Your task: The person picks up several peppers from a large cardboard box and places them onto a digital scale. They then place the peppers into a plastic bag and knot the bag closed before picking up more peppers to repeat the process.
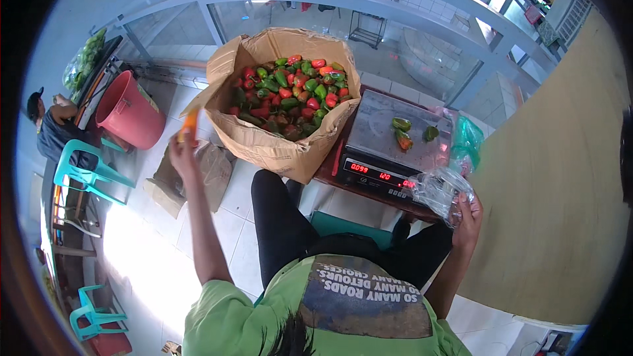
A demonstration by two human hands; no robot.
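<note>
My left hand [182, 151] is raised out to the left, closed around a long orange pepper [190, 120], blurred by motion. Beside it stands a large open cardboard box [270, 151] holding many red and green peppers [290, 92]. My right hand [467, 214] grips a crumpled clear plastic bag [438, 191], which hangs over the front right corner of a digital scale [369, 118]. On the metal plate of the scale lie a few peppers: a green one [401, 124], an orange-green one [403, 139] and a dark green one [430, 133].
Green and pink plastic bags [467, 142] lie right of the scale, near a wooden panel [547, 224]. A torn piece of cardboard [198, 175] is on the floor at left. Further left are a red bin [132, 112], teal stools [89, 165] and a seated person [56, 132].
</note>
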